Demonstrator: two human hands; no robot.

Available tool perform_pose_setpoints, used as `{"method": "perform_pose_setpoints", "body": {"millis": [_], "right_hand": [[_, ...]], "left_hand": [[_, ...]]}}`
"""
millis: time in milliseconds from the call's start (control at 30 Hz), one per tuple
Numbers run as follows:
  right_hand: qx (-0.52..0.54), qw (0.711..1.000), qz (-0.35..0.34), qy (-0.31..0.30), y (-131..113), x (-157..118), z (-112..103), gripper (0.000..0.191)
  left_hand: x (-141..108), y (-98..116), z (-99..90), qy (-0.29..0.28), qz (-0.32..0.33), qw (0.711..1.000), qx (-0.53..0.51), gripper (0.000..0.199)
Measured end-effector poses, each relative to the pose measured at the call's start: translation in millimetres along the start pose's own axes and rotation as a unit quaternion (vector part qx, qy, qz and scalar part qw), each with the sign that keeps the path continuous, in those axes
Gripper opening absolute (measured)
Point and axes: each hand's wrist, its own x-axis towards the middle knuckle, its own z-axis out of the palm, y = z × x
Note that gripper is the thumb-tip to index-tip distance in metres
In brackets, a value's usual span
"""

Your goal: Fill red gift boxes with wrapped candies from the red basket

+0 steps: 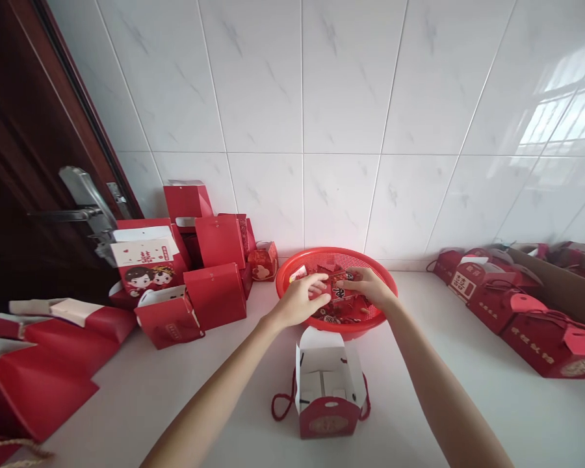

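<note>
A red plastic basket [389, 268] holds several red-wrapped candy packets [344, 305]. Over its left side reaches my left hand [302, 299], thumb and fingers apart, close to the packets. From the right, my right hand [370, 287] comes in over the basket, its thumb and fingers closed around the edge of a red packet; the fingertips are partly hidden. In front of the basket stands an open red gift box [329, 419] with a white inside and dark red cord handles. I see no contents in it.
Several red boxes with upright lids [218, 296] stand at the left, near a dark door [10, 162]. More red flat-topped boxes [53, 364] are at the lower left. Filled-looking handled gift boxes [531, 331] line the right beside a brown carton [560, 283]. A tiled wall [341, 201] rises behind.
</note>
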Motion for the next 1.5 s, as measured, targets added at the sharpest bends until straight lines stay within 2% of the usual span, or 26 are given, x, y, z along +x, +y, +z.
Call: {"method": "perform_pose_setpoints", "body": {"millis": [100,300,433,500,767,933,1033,1133,1233,1300,1400,1500], "right_hand": [[0.025,1.0,-0.008,-0.004,-3,-7,5,0.036],[0.057,0.998,-0.011,0.014,7,-4,3,0.041],[0.063,0.997,0.01,0.039,14,1,-1,0.041],[0.054,0.997,0.024,0.052,15,2,-2,0.04],[0.052,0.997,0.039,0.049,15,0,-2,0.034],[0.005,1.0,0.024,0.015,13,-2,0,0.043],[-0.041,0.998,-0.014,0.048,9,-3,2,0.043],[-0.002,0.998,-0.023,0.062,5,-3,5,0.043],[0.041,0.999,0.016,-0.006,2,-4,8,0.047],[0.059,0.997,0.015,-0.04,1,-4,8,0.041],[0.108,0.993,-0.033,-0.012,1,-4,8,0.041],[0.12,0.99,-0.065,0.025,1,-4,9,0.044]], "left_hand": [[19,-5,11.2,0.021,-0.027,0.999,-0.022,0.057],[31,-14,20.5,0.037,-0.083,0.978,-0.187,0.042],[30,-21,18.8,0.096,-0.101,0.955,-0.262,0.043],[30,-23,18.7,0.121,-0.094,0.952,-0.266,0.045],[29,-24,20.2,0.151,-0.09,0.953,-0.248,0.045],[28,-24,20.5,0.132,-0.056,0.959,-0.244,0.047],[26,-20,20.0,0.12,-0.037,0.962,-0.244,0.042],[24,-15,18.7,0.108,-0.016,0.962,-0.249,0.032],[23,-15,17.8,0.114,-0.002,0.962,-0.248,0.026],[23,-17,17.8,0.129,0.012,0.962,-0.239,0.019],[24,-21,18.7,0.162,0.039,0.962,-0.216,0.007],[24,-22,19.4,0.172,0.033,0.961,-0.213,0.016]]}}
